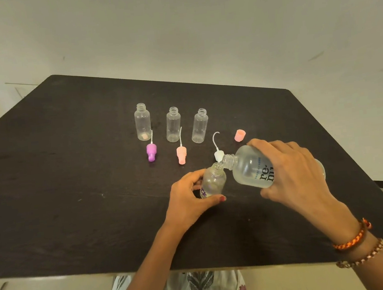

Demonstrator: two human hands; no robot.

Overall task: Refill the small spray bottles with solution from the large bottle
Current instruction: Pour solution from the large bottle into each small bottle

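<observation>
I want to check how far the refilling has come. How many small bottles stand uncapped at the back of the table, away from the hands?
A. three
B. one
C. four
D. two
A: three small clear bottles stand in a row without tops, while a fourth is held by the left hand under the large bottle.

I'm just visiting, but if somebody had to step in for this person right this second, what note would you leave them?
Left hand grips the small bottle, upright on the table.
Right hand holds the large bottle tilted, neck at the small bottle's mouth: pouring underway.
Three small bottles stand open behind, seemingly empty.
Purple, pink and white spray tops and a pink cap lie loose.
Left: finish this fill, fill three more, refit tops.
</observation>
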